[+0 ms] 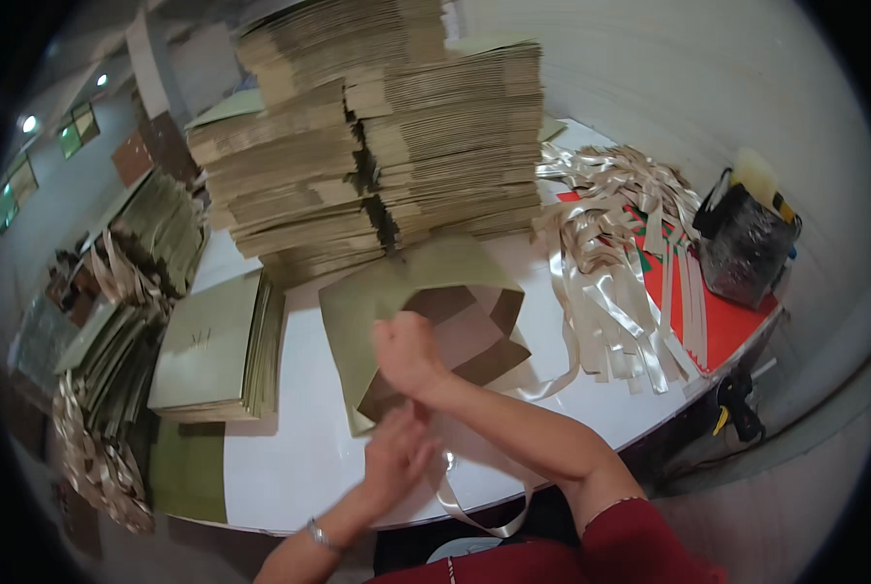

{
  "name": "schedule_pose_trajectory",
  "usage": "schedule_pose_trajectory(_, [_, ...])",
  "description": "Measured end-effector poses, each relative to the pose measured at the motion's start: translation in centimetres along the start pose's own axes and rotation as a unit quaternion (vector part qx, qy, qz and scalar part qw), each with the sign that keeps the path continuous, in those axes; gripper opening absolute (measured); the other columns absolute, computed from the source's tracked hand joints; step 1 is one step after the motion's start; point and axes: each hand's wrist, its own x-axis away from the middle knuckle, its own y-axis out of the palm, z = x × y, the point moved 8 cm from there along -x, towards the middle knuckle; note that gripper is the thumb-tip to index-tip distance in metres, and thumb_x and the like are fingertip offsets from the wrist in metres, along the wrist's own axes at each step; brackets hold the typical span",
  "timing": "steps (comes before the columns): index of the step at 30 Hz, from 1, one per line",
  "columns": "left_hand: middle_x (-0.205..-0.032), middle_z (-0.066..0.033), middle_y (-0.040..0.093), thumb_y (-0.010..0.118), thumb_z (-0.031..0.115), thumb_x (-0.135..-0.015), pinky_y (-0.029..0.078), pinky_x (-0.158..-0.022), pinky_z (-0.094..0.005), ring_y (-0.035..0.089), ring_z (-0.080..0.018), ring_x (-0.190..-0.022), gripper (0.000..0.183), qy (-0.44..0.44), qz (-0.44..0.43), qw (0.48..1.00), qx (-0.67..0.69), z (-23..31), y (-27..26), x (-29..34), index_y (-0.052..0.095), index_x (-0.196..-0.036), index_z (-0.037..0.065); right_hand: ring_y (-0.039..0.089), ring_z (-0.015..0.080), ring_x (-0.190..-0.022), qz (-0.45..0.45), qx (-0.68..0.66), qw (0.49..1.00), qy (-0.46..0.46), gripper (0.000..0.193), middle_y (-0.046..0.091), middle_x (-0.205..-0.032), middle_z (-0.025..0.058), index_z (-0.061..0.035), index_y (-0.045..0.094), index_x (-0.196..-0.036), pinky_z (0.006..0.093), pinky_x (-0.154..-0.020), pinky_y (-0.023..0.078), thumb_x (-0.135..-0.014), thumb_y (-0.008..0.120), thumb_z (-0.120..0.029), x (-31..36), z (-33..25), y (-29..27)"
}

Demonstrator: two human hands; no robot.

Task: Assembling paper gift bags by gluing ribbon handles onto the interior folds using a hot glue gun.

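An olive-green paper gift bag [352, 326] lies on the white table before me, its mouth gaping to the right and toward me. Over the mouth, my right hand [406, 352] is closed like a fist; what its fingers hold is hidden. Just below, at the bag's near corner, my left hand [396, 457] has its fingers curled together. A shiny cream satin ribbon [501, 529] hangs in a loop over the table edge, and one end of it runs up to the left fingers. My right forearm crosses in front of the bag.
Tall stacks of folded bags [464, 136] rise behind. A shorter pile of green bags [206, 350] stands at left, beside ribbon-handled bags [114, 360]. At right lie heaped cream ribbons [601, 282], red sheeting [684, 302], a plastic-wrapped container [747, 243] and a black glue gun [737, 409].
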Motion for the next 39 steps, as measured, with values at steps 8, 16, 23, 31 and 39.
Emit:
schedule_pose_trajectory(8, [-0.120,-0.0216,0.056,0.082,0.034,-0.071,0.053,-0.083,-0.0417,0.060,-0.0350,-0.108,0.061,0.135,-0.059,0.989,0.005,6.3,-5.4,4.6,0.058,-0.116,-0.001,0.060,0.0402,-0.095,-0.151,0.287,0.897,-0.302,0.029,0.061,-0.104,0.0248,0.0032,0.060,-0.107,0.0432,-0.085,0.051,-0.081,0.054,-0.011,15.3,-1.8,1.5])
schedule_pose_trajectory(16, [-0.079,-0.0173,0.059,0.059,0.012,-0.070,0.052,-0.076,-0.0414,0.063,-0.0317,-0.084,0.026,0.048,-0.305,0.848,-0.430,0.9,-8.2,13.0,0.060,-0.091,-0.003,0.064,0.0325,-0.093,-0.228,0.391,0.855,-0.255,0.022,0.067,-0.091,0.0183,-0.0018,0.069,-0.092,0.0404,-0.081,0.051,-0.076,0.059,-0.014,16.4,6.1,-3.8])
schedule_pose_trajectory(23, [-0.084,-0.0134,0.060,0.066,0.015,-0.076,0.050,-0.068,-0.0403,0.060,-0.0312,-0.076,0.028,-0.154,-0.283,0.946,0.046,0.5,-14.2,11.2,0.056,-0.097,-0.001,0.054,0.0373,-0.117,-0.443,0.165,0.881,-0.023,0.063,0.059,-0.117,0.0234,-0.0002,0.051,-0.127,0.0388,-0.102,0.042,-0.075,0.072,-0.030,16.5,-2.4,-10.3])
schedule_pose_trajectory(31, [-0.069,-0.0015,0.053,0.064,0.013,-0.060,0.035,-0.050,-0.0259,0.047,-0.0141,-0.057,0.016,0.331,0.084,0.913,-0.224,2.6,-15.9,9.5,0.054,-0.071,0.008,0.046,0.0207,-0.062,-0.152,0.337,0.737,-0.565,0.019,0.041,-0.065,0.0030,-0.0111,0.048,-0.069,0.0331,-0.058,0.037,-0.064,0.066,-0.015,17.1,-6.7,-10.6])
schedule_pose_trajectory(39, [-0.118,-0.0097,0.058,0.063,0.016,-0.073,0.046,-0.081,-0.0417,0.057,-0.0270,-0.097,0.027,0.242,-0.126,0.948,-0.163,-0.2,-5.6,5.8,0.061,-0.098,0.007,0.056,0.0260,-0.092,-0.259,0.390,0.741,-0.481,0.032,0.056,-0.091,0.0083,-0.0075,0.058,-0.103,0.0389,-0.082,0.044,-0.072,0.067,-0.011,14.2,-0.8,-3.5])
